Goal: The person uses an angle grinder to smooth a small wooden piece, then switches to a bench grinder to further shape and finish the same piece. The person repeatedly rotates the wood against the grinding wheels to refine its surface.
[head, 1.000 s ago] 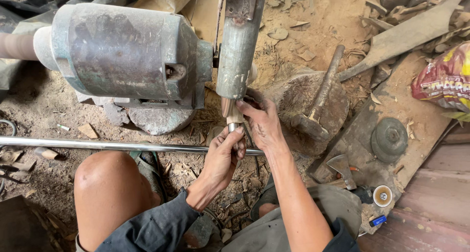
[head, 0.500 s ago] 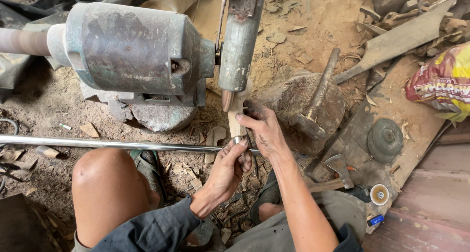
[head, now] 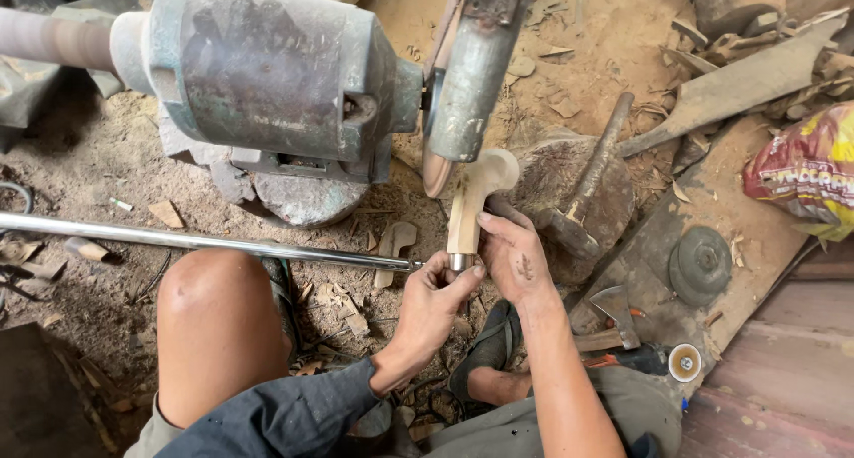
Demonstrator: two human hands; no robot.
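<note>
Holding: I have a pale carved wooden piece pinched in both hands, its broad rounded head raised to the spinning disc of the motor-driven grinder.
Left hand: clenched around the lower end of the piece, where a short metal ferrule shows between my fingertips.
Right hand: fingers laid along the right side of the shaft, grasping it just above my left hand; the two hands touch.
Long axis: the piece runs nearly upright in the picture, from my hands below to the disc above, leaning slightly right at the head.
Key relation: the head lies straight ahead of my fingers, just beside the disc's lower edge; I cannot tell whether wood and disc touch.
Nearer hand: my right, higher on the shaft, sits closer to the disc.
Underfoot: sawdust-strewn dirt floor, a bright metal rod crossing it by my bare knee.
To the right: a hammer resting on a worn block, and a hatchet on a plank near my leg.
</note>
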